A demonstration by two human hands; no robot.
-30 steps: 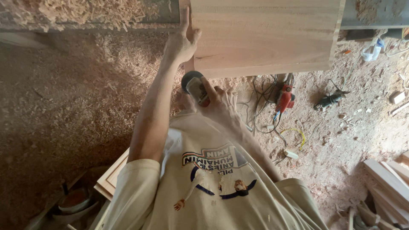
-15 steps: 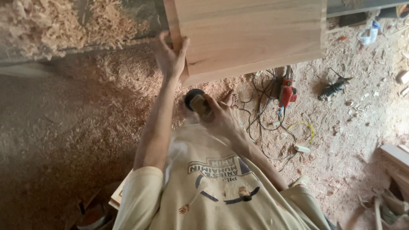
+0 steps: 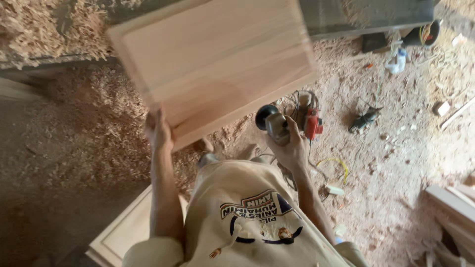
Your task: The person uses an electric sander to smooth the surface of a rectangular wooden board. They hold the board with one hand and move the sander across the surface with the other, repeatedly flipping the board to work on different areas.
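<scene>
My left hand point(image 3: 158, 132) gripped the wooden panel point(image 3: 213, 64) by its near corner, raised above the sawdust-covered floor point(image 3: 74, 148), its long axis running left to right, tilted up rightward. My right hand point(image 3: 292, 148) was wrapped around a small sander point(image 3: 273, 123), its disc facing left.

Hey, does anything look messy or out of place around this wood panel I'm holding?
Yes. Wood shavings and sawdust cover the floor, and a red power tool lies there among tangled cords. The wood panel itself shows no damage, though it is blurred.
</scene>
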